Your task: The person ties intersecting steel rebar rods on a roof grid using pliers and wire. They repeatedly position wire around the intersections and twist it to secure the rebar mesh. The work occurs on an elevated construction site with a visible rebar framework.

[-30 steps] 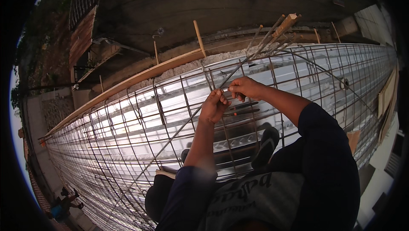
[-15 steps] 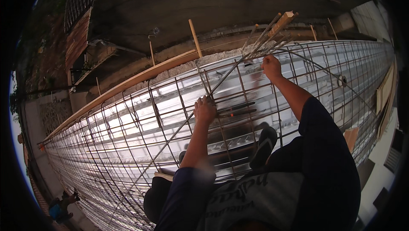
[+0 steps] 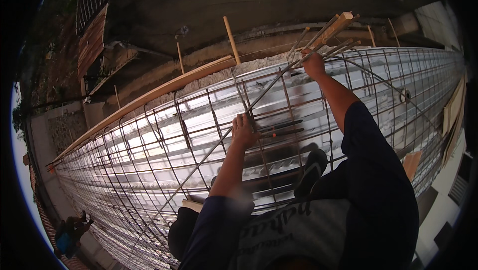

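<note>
A mesh of thin steel rebar [image 3: 211, 113] lies over shiny ribbed metal decking [image 3: 196, 143]. One long bar [image 3: 204, 158] crosses the mesh diagonally, toward a cluster of protruding rebar ends [image 3: 343, 46] at the far edge. My left hand [image 3: 245, 131] rests on the diagonal bar near the middle, fingers stretched and thumb apart. Farther right, my right hand [image 3: 312, 65] is closed round a rebar at the cluster's base; its fingertips are partly hidden. Just right of my left hand lies a dark two-handled tool [image 3: 281, 131] with an orange spot.
Wooden formwork boards [image 3: 164, 84] and upright stakes [image 3: 231, 41] line the far edge beside rough concrete [image 3: 209, 81]. My shoe [image 3: 311, 170] stands on the decking. A round fitting [image 3: 405, 95] and loose wood pieces [image 3: 454, 110] are at right. Another person [image 3: 69, 235] is at lower left.
My right hand has moved up and slightly left onto the rebar at the cluster. My left hand stays by the diagonal bar, its fingers straighter and its thumb farther out.
</note>
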`<move>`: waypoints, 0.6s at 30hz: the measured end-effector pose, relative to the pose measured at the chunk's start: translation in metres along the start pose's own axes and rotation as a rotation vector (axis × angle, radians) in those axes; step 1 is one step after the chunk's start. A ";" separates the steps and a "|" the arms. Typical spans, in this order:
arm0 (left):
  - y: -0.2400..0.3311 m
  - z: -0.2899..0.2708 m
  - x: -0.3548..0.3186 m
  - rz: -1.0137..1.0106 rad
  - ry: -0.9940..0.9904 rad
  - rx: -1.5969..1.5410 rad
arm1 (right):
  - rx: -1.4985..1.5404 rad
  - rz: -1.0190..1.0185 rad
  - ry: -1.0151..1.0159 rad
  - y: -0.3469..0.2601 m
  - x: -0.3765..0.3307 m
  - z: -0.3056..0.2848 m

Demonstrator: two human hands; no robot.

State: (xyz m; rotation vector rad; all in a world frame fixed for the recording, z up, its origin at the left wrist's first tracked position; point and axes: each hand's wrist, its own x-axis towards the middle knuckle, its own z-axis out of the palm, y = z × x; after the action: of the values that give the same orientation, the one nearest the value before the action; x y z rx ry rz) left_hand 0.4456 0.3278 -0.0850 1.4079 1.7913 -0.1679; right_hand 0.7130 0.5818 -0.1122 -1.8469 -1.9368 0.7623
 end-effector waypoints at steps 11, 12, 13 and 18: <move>0.002 -0.006 -0.001 -0.011 -0.033 -0.001 | 0.032 0.046 -0.051 -0.004 -0.003 0.006; 0.003 -0.007 0.000 -0.012 -0.034 -0.005 | 0.024 0.058 -0.036 -0.002 -0.002 0.007; 0.004 -0.008 0.000 -0.015 -0.035 -0.005 | 0.018 0.070 -0.021 -0.001 -0.002 0.008; 0.008 -0.010 -0.002 -0.032 -0.048 -0.010 | -0.037 0.040 -0.027 0.014 0.004 0.018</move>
State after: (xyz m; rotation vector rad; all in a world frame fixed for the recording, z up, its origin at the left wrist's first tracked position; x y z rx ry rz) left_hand 0.4473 0.3351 -0.0743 1.3581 1.7739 -0.2079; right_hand 0.7132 0.5835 -0.1357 -1.9120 -1.9483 0.7728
